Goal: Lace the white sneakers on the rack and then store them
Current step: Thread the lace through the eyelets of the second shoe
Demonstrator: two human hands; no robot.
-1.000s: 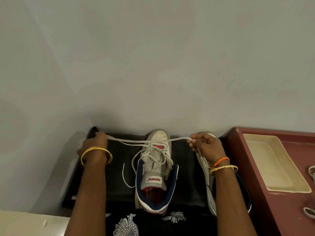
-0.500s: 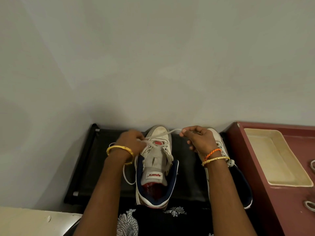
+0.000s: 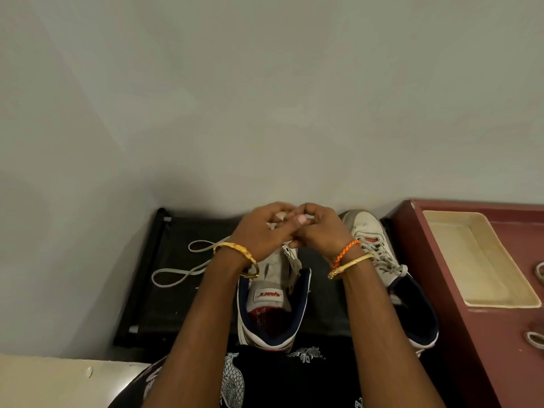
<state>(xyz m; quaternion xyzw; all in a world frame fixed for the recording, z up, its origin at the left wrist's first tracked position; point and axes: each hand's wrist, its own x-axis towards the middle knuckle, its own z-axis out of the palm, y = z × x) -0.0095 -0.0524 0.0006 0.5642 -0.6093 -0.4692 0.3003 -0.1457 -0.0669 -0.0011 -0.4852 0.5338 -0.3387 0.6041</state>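
While both hands, left (image 3: 259,234) and right (image 3: 319,231), hold a clenched grip on flat white lace (image 3: 182,270), scuffed leather sneaker (image 3: 272,304) beneath, cream rectangular tray (image 3: 482,260) rightward.

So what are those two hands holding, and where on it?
Both hands, left hand and right hand, pinch the white shoelace with their fingers above the middle sneaker; its slack loops trail left.

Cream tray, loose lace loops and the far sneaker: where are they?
cream tray (image 3: 441,248), head view, bare floor of it.
loose lace loops (image 3: 173,275), head view, lower loop's strand.
far sneaker (image 3: 366,223), head view, white toe.
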